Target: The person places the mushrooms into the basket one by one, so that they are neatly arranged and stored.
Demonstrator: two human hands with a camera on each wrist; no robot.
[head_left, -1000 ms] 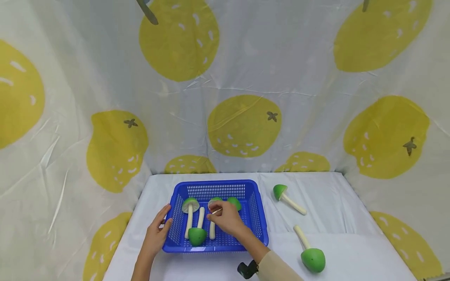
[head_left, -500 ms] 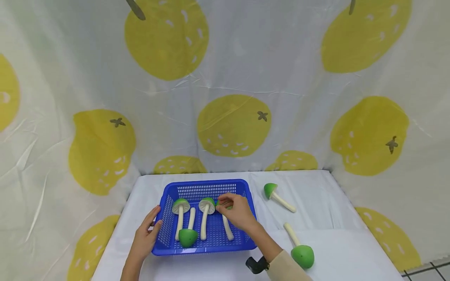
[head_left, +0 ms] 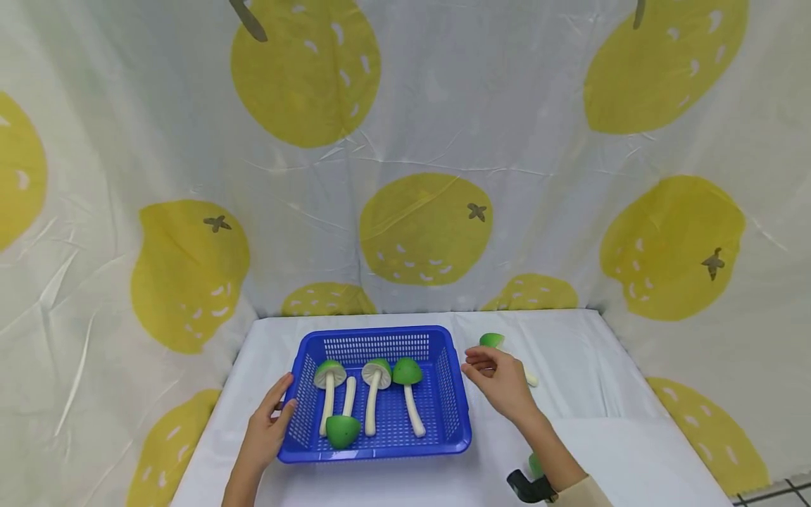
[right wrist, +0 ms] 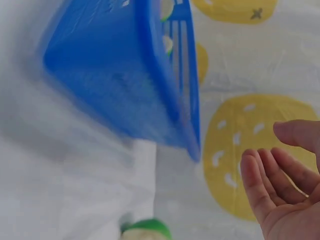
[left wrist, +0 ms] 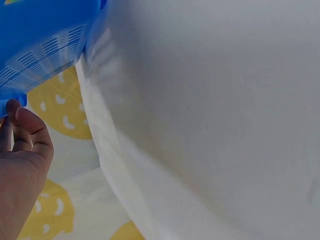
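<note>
A blue plastic basket [head_left: 462, 422] stands on the white table and holds several green-capped toy mushrooms [head_left: 407, 371]. My left hand [head_left: 269, 422] rests with straight fingers against the basket's left wall [left wrist: 45, 45]. My right hand [head_left: 497, 373] hovers open and empty to the right of the basket [right wrist: 165, 90], just in front of a green mushroom [head_left: 492, 340] lying on the table. That mushroom's cap [right wrist: 146, 229] shows below the hand in the right wrist view. Another green mushroom [head_left: 535, 465] lies near my right wrist, mostly hidden.
A lemon-print cloth [head_left: 431, 225] hangs as a backdrop behind and beside the table. The white tablecloth [head_left: 633, 451] stretches to the right of the basket. A black wrist strap [head_left: 526, 487] shows at the bottom.
My right hand let go of a mushroom inside the basket and moved out to the right, toward the mushroom on the table. The left hand stayed at the basket's left wall.
</note>
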